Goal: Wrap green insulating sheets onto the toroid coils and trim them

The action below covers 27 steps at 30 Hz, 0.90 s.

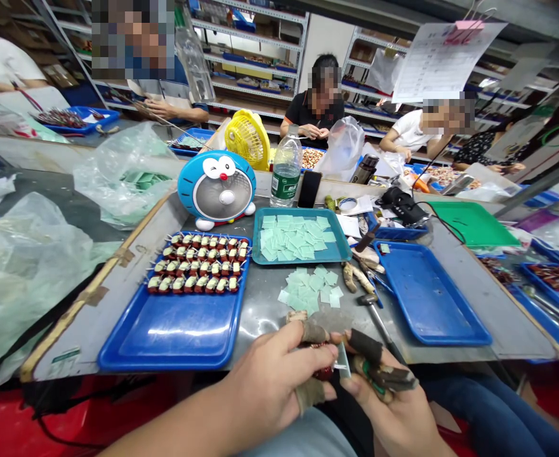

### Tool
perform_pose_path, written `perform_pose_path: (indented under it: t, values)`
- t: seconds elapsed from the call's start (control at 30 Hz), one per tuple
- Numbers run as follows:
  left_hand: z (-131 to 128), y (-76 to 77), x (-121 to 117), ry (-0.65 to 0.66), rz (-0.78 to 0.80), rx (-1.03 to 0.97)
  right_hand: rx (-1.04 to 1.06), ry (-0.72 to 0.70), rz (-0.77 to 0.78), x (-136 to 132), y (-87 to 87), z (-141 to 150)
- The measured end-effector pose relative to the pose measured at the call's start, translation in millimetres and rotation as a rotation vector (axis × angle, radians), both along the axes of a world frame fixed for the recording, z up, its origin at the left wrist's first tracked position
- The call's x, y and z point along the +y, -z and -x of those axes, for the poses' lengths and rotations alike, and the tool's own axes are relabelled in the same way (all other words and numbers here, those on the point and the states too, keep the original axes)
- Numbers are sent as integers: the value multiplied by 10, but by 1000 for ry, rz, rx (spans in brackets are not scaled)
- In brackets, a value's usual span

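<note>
Near the table's front edge, my left hand (274, 368) is closed around a small coil (325, 370) wound with reddish-brown wire, partly hidden by the fingers. My right hand (393, 406) pinches a thin pale green square sheet (344, 362) against the coil's side. Dark wraps cover several fingertips on both hands. A dark tool with a green part (384, 377) lies within the right palm; its kind is hard to make out. Beyond the hands lies a loose pile of green squares (308, 292). Rows of finished-looking coils (198, 266) with pale tops fill the far half of a blue tray (165, 346) on the left.
A teal tray (260, 254) holds more green squares. To the right lie a hammer (377, 314), finger wraps (355, 277) and another blue tray (431, 298). A cartoon-faced fan (219, 187), bottle (286, 168) and phone (309, 189) stand behind. Several people sit across the bench.
</note>
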<state>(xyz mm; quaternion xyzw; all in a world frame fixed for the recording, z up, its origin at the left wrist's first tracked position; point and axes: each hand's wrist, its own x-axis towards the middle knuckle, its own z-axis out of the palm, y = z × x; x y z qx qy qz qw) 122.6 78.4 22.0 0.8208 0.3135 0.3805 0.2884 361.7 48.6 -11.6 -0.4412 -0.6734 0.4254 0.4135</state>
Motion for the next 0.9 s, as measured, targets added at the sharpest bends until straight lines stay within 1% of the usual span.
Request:
perform_pose_path:
  t: [0.13,0.23,0.33,0.47,0.6,0.67,0.73,0.8,0.9]
  values:
    - [19,-76,-2,31,241,-78,-30,-54,18,-13,-2,-42]
    - [25,-97,-31,10,315,-98,-13,-59,55,-15,-46,-40]
    - [11,-61,-72,-2,297,-73,42,-76,125,-1,-122,-4]
    - [-13,12,-117,20,222,-63,107,-80,201,24,-197,57]
    - [-3,24,-119,21,90,62,181,-74,226,16,-198,97]
    - [7,13,-110,20,11,140,224,-68,269,-1,-181,108]
    - [12,3,-103,30,-28,170,254,-56,312,-22,-157,110]
    - [13,-4,-105,45,-1,149,262,-47,335,-38,-128,105]
    - [15,-16,-116,68,132,71,211,-44,286,-50,-91,88]
